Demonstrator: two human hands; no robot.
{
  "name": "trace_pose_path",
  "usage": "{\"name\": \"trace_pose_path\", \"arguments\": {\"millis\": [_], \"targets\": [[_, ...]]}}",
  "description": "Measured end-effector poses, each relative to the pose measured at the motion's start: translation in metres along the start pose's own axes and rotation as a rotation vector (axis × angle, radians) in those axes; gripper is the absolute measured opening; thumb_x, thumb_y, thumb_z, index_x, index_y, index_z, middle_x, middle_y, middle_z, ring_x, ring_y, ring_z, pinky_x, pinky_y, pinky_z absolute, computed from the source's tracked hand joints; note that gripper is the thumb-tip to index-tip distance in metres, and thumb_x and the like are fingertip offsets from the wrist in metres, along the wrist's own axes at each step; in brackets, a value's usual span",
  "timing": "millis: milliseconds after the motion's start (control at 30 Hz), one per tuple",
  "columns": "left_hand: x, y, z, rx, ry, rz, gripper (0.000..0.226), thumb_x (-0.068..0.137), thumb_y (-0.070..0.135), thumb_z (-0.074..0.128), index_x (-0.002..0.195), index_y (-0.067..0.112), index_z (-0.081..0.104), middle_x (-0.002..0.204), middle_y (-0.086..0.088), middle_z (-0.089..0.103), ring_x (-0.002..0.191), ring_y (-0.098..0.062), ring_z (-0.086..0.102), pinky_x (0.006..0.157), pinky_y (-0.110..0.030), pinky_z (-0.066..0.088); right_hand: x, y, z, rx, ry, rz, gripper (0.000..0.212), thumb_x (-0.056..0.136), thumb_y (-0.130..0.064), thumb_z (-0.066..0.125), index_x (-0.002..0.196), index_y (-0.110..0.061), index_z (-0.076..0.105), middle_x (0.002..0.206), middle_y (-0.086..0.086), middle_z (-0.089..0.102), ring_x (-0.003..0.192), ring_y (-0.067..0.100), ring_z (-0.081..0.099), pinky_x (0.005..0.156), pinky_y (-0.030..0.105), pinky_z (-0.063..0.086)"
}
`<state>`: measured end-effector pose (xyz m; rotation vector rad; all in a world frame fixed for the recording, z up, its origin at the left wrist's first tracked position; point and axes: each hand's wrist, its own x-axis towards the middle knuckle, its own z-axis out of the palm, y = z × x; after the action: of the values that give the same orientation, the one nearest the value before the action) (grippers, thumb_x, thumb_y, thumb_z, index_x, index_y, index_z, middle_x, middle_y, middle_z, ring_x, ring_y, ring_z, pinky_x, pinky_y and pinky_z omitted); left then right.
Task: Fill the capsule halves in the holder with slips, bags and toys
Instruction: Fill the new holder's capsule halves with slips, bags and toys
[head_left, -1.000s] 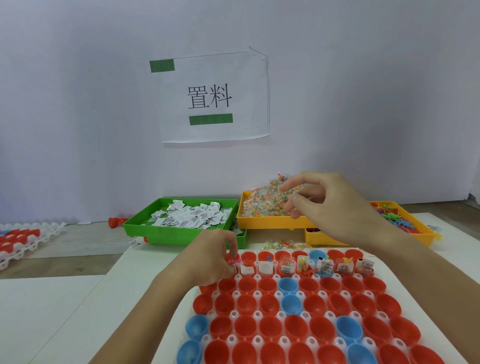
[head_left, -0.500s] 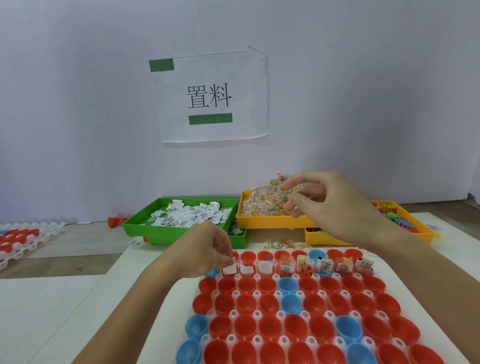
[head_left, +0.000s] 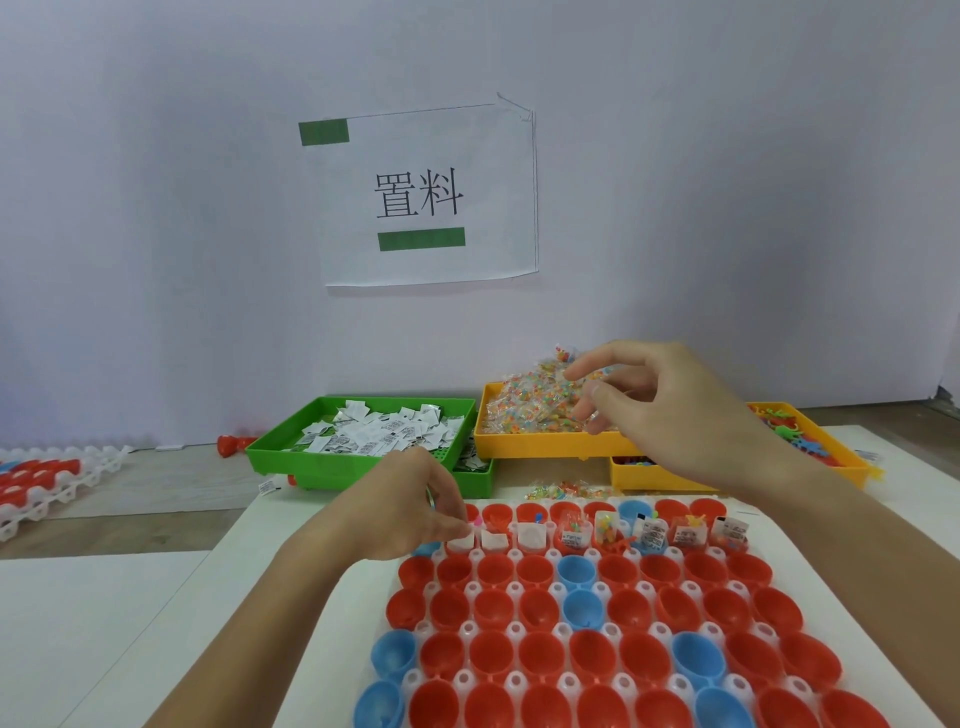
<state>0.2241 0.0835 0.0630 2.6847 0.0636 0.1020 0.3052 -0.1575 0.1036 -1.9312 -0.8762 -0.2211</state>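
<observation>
Nearest me the holder is rows of red and blue capsule halves, all of them bare. Only the second row from the far edge holds anything, and that is where my left hand works — fingers curled down over the leftmost cups, pinching what I take to be a white slip, though I cannot tell for sure. The slip stands upright, just under my fingertips.

Beyond the holder's far edge my right hand hovers over the yellow tray, thumb and fingers nipping a clear bag. The bags pile lies directly beneath — so the right is nearer the bags, while the green tray of slips lies ahead of my left.
</observation>
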Motion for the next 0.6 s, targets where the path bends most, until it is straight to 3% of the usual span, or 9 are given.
{"name": "trace_pose_path", "arguments": {"millis": [133, 367, 500, 600], "targets": [[0.001, -0.001, 0.002, -0.003, 0.007, 0.010, 0.005, 0.081, 0.026, 0.080, 0.082, 0.021, 0.081, 0.076, 0.017, 0.072, 0.066, 0.010, 0.060, 0.055, -0.005, 0.041, 0.001, 0.002, -0.001, -0.013, 0.004, 0.006, 0.017, 0.097, -0.023, 0.056, 0.099, -0.035, 0.068, 0.079, -0.014, 0.075, 0.073, 0.005, 0.072, 0.074, 0.032, 0.059], [0.002, 0.001, 0.006, 0.012, 0.013, 0.022, 0.003, 0.082, 0.022, 0.080, 0.082, 0.019, 0.080, 0.072, 0.015, 0.068, 0.059, 0.005, 0.058, 0.052, -0.007, 0.041, 0.007, 0.016, -0.014, -0.036, 0.063, 0.067, 0.022, 0.098, -0.017, 0.055, 0.094, -0.029, 0.073, 0.077, -0.013, 0.075, 0.071, 0.006, 0.071, 0.071, 0.023, 0.053], [0.001, 0.001, 0.004, 0.007, 0.027, 0.025, 0.011, 0.080, 0.024, 0.081, 0.080, 0.031, 0.073, 0.074, 0.008, 0.068, 0.070, -0.009, 0.062, 0.061, -0.017, 0.048, 0.012, 0.046, -0.033, -0.142, 0.147, 0.123, 0.022, 0.097, -0.016, 0.056, 0.091, -0.029, 0.073, 0.074, -0.011, 0.075, 0.068, 0.002, 0.069, 0.070, 0.022, 0.051], [0.001, 0.000, 0.003, -0.016, 0.014, 0.026, 0.023, 0.079, 0.026, 0.083, 0.093, 0.037, 0.068, 0.080, 0.009, 0.067, 0.075, -0.009, 0.063, 0.069, -0.022, 0.051, 0.012, 0.079, -0.046, -0.276, 0.183, 0.188, 0.020, 0.096, -0.015, 0.058, 0.094, -0.026, 0.074, 0.086, -0.010, 0.075, 0.077, 0.003, 0.066, 0.067, 0.022, 0.044]]}}
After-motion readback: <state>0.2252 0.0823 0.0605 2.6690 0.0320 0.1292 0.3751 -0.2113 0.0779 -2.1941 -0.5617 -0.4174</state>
